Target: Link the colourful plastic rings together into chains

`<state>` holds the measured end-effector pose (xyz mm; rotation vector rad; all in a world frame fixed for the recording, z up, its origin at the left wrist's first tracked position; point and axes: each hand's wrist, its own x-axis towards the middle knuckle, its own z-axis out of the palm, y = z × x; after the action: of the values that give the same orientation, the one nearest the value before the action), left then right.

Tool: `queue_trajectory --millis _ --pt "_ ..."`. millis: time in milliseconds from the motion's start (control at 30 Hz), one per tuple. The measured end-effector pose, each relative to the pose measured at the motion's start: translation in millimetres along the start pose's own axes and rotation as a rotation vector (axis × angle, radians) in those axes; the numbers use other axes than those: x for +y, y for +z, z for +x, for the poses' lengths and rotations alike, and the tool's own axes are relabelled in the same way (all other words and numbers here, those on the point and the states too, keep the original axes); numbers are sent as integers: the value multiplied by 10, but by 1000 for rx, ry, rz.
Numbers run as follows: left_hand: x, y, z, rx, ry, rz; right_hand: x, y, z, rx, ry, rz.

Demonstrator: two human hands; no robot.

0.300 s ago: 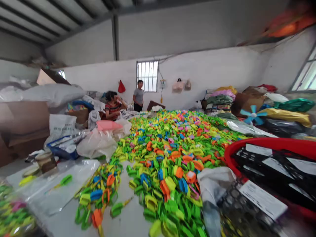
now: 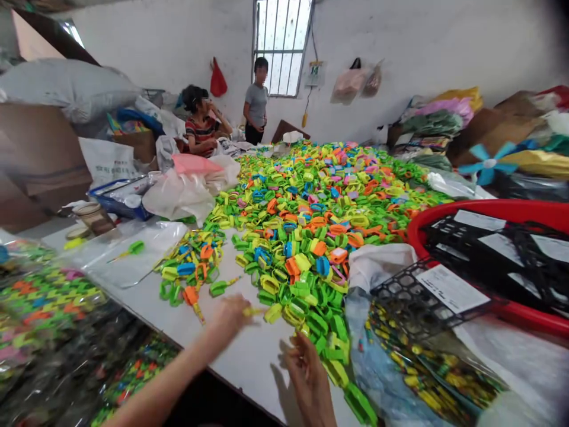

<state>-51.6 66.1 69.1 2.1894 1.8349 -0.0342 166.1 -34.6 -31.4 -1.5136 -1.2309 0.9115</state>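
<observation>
Near the left hand (image 2: 227, 317), a yellow piece (image 2: 251, 311) blurs.

Open white tabletop (image 2: 240, 370) surrounds the left hand (image 2: 226, 317) and the right hand (image 2: 306, 373), leaving a passable lane up to the small spread of colored plastic pieces (image 2: 191, 267). The dense main heap of plastic pieces (image 2: 302, 237) blocks the way forward, while a white cloth bag (image 2: 377, 267), a black plastic mesh tray (image 2: 413, 302) and a red basket rim (image 2: 427, 219) obstruct the right. Filled clear plastic bags (image 2: 53, 308) crowd the left.
</observation>
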Motion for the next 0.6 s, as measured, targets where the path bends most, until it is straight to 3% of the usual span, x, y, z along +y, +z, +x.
queue_trajectory --millis 67,133,200,300,400,500,600 --pt "-244 -445 225 156 -85 93 -53 67 40 57 -15 14" --pt "-387 -625 405 250 -78 171 -129 134 25 -6 -60 -32" --pt "-446 -499 542 261 98 259 -178 212 -20 -92 -132 -81" --pt "-537 -61 685 200 341 335 -158 315 -75 -83 -205 -100" --pt "-737 179 776 245 257 306 -74 365 -87 -15 -232 -83" --pt "-898 92 888 281 181 251 -3 388 -80 19 -239 -91" --pt "-853 -132 1160 277 173 184 55 411 -78 64 -246 -121"
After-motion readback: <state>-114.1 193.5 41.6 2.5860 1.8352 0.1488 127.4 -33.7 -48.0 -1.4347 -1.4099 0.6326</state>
